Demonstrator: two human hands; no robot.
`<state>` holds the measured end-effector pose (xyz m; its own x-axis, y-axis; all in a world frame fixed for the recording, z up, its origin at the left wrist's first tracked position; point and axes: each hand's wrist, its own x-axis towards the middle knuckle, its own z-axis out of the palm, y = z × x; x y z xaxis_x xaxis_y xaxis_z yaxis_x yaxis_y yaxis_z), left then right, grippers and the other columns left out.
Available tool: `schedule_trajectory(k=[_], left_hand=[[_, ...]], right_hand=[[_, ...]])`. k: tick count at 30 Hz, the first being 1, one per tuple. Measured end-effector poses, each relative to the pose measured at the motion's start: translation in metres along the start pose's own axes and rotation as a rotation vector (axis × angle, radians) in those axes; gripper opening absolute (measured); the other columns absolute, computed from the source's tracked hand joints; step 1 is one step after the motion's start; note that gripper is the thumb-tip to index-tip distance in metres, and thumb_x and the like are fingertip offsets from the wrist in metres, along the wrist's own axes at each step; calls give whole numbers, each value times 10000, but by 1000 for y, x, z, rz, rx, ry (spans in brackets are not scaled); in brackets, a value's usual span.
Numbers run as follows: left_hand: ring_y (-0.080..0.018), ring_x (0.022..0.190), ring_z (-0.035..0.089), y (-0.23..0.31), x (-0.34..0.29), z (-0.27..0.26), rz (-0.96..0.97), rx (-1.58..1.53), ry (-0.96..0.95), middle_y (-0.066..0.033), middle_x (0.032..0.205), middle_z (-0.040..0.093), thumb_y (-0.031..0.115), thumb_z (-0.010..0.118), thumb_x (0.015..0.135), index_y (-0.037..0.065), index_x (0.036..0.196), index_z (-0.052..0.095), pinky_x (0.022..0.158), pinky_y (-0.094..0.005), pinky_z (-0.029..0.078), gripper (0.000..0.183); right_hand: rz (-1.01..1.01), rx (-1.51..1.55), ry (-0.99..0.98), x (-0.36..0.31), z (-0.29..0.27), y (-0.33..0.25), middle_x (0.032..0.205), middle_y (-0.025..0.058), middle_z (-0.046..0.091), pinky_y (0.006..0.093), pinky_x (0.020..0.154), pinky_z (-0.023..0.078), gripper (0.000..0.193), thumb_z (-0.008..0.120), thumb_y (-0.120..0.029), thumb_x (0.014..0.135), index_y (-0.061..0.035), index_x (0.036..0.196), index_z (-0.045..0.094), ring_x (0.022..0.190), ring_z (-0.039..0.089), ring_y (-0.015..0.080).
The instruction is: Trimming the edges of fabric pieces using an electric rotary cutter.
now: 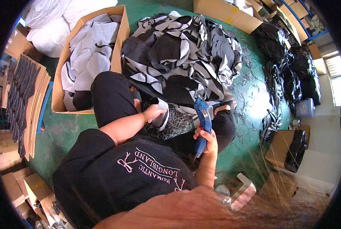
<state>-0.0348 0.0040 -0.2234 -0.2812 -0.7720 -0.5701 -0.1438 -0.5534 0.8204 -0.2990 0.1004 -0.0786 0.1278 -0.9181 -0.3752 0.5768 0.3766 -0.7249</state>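
My left hand [154, 112] is closed on a curved grey-and-black fabric piece [163, 119] in front of my lap. In my right hand [207, 140] is a blue handheld power tool [204, 116], its body pointing up and away, with a dark cord end at the bottom. The tool's head is close to the heap of fabric pieces [170, 49], apart from the piece in my left hand. Thin grey-and-black trimmings [180, 121] lie piled between my bent legs, below the hands. The tool's working tip is too small to make out.
At the left stands an open carton [125, 38] filled with grey fabric pieces. White sacks [50, 36] and stacked cardboard sheets [35, 110] lie beyond it. Black plastic bags [304, 72] line the right side. Loose trimmings [250, 72] are scattered over the green floor [247, 126].
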Motion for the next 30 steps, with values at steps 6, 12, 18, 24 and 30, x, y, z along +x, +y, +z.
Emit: schedule_trajectory(k=[6,12,18,24,30], left_hand=[[-158,778,587,-14,11,-2,3,-28,14,-61,877,654,210,677,792,-3,934,651,707,-307,449,257],[-128,858,569,-17,14,1,-22,-14,-35,-16,947,653,189,623,858,33,1006,656,793,-284,419,217],[-206,842,604,-47,30,-17,87,-10,-21,-117,960,653,285,676,798,-40,1020,620,719,-349,474,397],[-146,892,574,-21,19,-10,-15,-56,-67,-33,999,649,183,620,867,27,1039,639,811,-313,436,233],[-141,846,577,-7,8,-8,97,-85,-88,-22,941,651,185,615,859,32,995,649,775,-310,440,207]], right_hand=[[2,15,-18,0,-1,0,752,62,539,312,633,469,454,717,-119,711,49,1082,515,682,535,166],[1,-8,9,-4,-4,1,755,50,496,319,641,450,472,717,-137,704,48,1081,502,700,502,167],[-4,-53,-2,0,3,2,745,73,546,308,644,474,430,701,-136,713,47,1065,535,662,541,167],[-4,-80,45,-3,2,1,736,64,543,303,644,468,429,696,-147,717,39,1069,534,671,539,171],[-26,-70,19,-4,-2,2,740,63,530,318,644,463,414,692,-129,722,42,1068,541,671,524,172]])
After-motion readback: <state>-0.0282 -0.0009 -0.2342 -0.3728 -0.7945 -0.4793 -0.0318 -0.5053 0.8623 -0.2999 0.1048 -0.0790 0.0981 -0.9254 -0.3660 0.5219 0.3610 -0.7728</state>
